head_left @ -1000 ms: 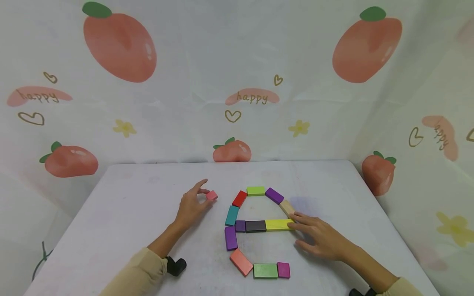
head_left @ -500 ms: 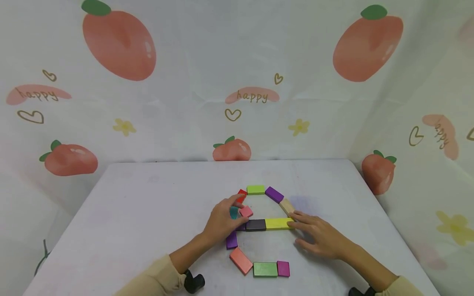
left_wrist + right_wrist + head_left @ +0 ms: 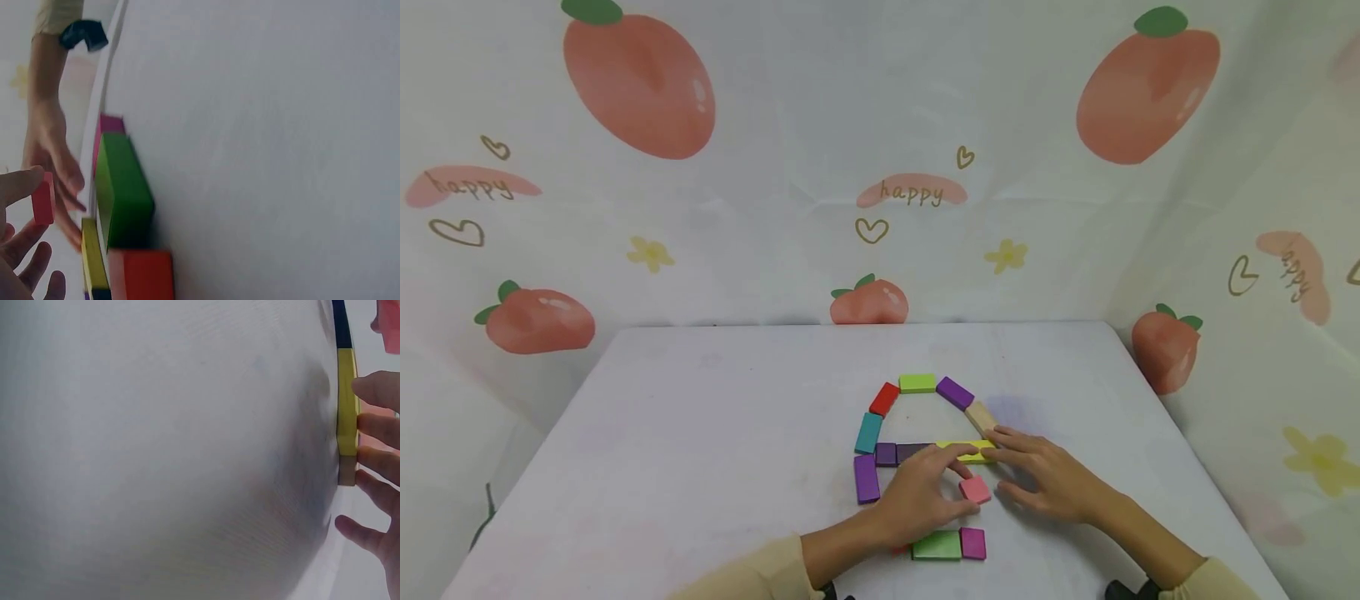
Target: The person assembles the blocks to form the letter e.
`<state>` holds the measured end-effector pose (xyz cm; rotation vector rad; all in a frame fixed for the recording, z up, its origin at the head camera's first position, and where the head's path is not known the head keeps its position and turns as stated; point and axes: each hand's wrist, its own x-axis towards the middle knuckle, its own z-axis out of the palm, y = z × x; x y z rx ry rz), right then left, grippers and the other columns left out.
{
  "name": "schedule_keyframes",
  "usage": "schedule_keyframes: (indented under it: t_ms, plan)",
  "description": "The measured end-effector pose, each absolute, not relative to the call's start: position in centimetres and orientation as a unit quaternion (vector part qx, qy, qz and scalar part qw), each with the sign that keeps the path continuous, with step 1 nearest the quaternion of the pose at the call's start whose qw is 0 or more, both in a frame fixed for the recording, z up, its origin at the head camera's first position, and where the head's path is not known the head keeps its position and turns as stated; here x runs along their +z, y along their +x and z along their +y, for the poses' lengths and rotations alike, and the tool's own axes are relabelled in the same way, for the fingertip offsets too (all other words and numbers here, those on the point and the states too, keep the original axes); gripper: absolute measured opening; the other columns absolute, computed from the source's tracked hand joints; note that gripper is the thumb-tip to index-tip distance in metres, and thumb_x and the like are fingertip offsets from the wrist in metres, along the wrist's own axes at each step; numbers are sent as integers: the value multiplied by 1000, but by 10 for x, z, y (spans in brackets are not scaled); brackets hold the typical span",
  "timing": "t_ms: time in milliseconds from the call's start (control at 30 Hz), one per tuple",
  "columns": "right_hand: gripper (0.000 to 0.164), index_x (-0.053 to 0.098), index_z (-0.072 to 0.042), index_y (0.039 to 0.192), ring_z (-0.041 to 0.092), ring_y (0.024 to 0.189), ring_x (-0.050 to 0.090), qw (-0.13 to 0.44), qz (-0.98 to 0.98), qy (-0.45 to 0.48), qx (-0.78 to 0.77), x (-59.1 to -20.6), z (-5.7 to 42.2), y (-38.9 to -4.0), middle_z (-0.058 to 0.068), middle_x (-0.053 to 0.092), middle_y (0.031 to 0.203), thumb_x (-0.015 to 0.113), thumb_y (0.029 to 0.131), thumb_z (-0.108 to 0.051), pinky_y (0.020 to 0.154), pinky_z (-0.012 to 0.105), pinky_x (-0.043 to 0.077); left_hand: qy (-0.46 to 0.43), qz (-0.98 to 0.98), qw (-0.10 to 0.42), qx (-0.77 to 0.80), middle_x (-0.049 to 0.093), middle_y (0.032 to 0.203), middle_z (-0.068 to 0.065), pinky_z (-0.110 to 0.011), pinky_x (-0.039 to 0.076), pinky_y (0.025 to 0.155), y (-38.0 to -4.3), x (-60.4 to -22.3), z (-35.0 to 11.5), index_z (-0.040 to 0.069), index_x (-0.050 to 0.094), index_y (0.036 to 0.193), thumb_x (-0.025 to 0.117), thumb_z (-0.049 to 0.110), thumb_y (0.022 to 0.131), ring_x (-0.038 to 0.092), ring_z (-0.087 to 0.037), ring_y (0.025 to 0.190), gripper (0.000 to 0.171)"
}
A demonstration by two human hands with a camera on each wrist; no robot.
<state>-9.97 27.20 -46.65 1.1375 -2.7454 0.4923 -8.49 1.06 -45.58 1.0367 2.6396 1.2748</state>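
My left hand [image 3: 917, 493] pinches a small pink block [image 3: 975, 490] between thumb and fingers, above the table inside the lower part of a block outline. In the left wrist view the pink block [image 3: 43, 199] shows between thumb and fingertip. My right hand [image 3: 1052, 477] lies with fingers extended, fingertips touching the right end of the yellow block [image 3: 979, 458] and the tan block [image 3: 981, 417]. Left of the yellow block, a dark grey block [image 3: 910, 453] is partly covered by my left hand. A green block [image 3: 936, 546] and a magenta block [image 3: 973, 543] lie nearest me.
The outline continues with a lime block [image 3: 917, 384], a red block [image 3: 884, 398], a teal block [image 3: 868, 433] and purple blocks, one at left [image 3: 866, 479]. A salmon block is mostly hidden under my left hand. White table [image 3: 700, 433] spreads to the left; a printed curtain [image 3: 760, 167] stands behind.
My left hand has carried the pink block from left of the outline, across it, to the right and nearer me. The right hand has stayed put.
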Motion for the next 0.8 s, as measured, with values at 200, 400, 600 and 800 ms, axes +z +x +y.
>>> schedule_keyframes:
  t_ms: [200,400,600,800]
  plan:
    - [43,71,-16,124,33,127,56,68,-910,373,168,-465,272,-101,9,60,139,80,83,-25,89,58,53,335,846,51,412,68,101,21,-25,49,91,-68,-459,26,21,44,148,83,30,82,58,-1,106,78]
    - [40,71,-16,124,32,129,55,73,-908,372,177,-468,271,-100,8,60,139,78,86,-24,90,57,52,336,849,85,398,66,98,24,-22,48,83,-57,-466,33,25,40,148,84,34,81,57,6,95,81]
    - [39,71,-16,124,33,129,54,82,-906,376,175,-471,272,-100,8,59,140,76,88,-28,91,57,52,342,844,102,399,65,98,24,-21,46,80,-54,-472,37,34,38,148,84,33,81,56,8,92,81]
    - [39,71,-15,125,34,129,54,79,-906,377,173,-470,272,-100,9,59,140,74,90,-32,91,57,52,341,846,116,393,66,98,23,-19,46,79,-55,-475,40,33,39,148,84,30,81,55,8,89,81]
